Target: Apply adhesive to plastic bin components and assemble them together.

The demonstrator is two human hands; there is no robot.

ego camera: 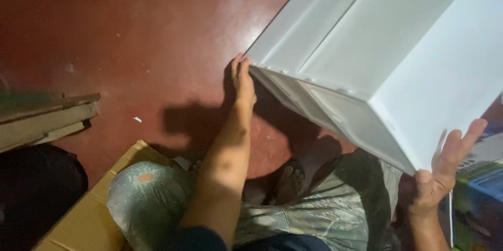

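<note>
— What are you handling there?

— You are propping up a large white cabinet [398, 46], a boxy panelled thing tilting over your lap and filling the upper right of the view. Its lower corner is hanging above your knees, clear of the dark red floor [131, 36].

— And the hands?

— Your left hand [243, 80] is pressing against the cabinet's left edge, fingers stretched upward and flat along the corner, not curling round anything. Your right hand [445, 164] is spreading open under the near right corner, palm up against the panel, fingers fanning out. The two hands are sitting well apart, one at each end of the lower edge.

— What is lying around you?

— You are sitting with pale, patterned trousers [157, 193] showing, one bare foot [290, 180] resting on the floor beneath the cabinet. A flattened brown cardboard sheet [89, 219] is lying under your left knee. Stacked boards [47, 117] are sitting at the left edge, and a colourful printed box [482, 177] is standing just beside your right hand.
</note>
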